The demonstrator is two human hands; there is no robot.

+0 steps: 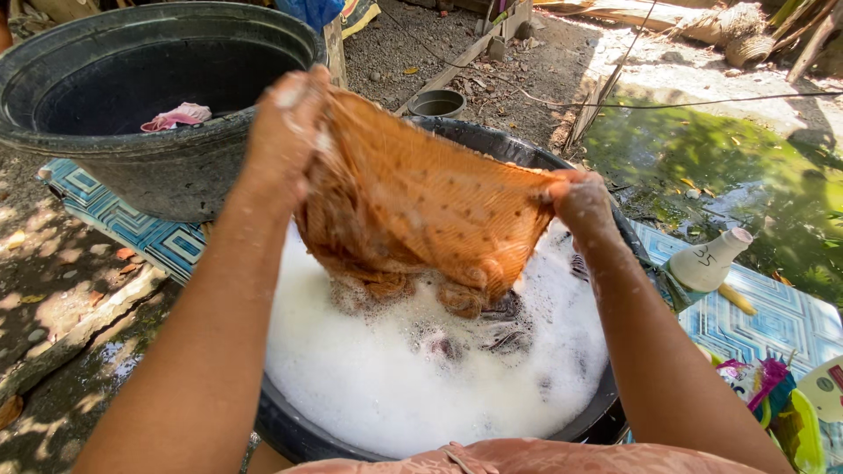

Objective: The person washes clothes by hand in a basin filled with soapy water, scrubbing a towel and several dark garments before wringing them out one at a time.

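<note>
Below, basin [606,412]: suds, orange cloth [421,202], perhaps darker laundry.

Foam [369,377] surface near body open. Stretched orange cloth [421,202] blocks basin's far half. Second black basin [158,167] crowds left — white bottle [707,262] close right.

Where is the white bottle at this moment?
In the head view, the white bottle lies tilted at the right on the blue patterned mat, just beyond the soapy basin's rim, beside the right forearm.

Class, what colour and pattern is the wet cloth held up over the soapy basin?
Orange-brown cloth with small dark dots, clearest in the head view.
</note>
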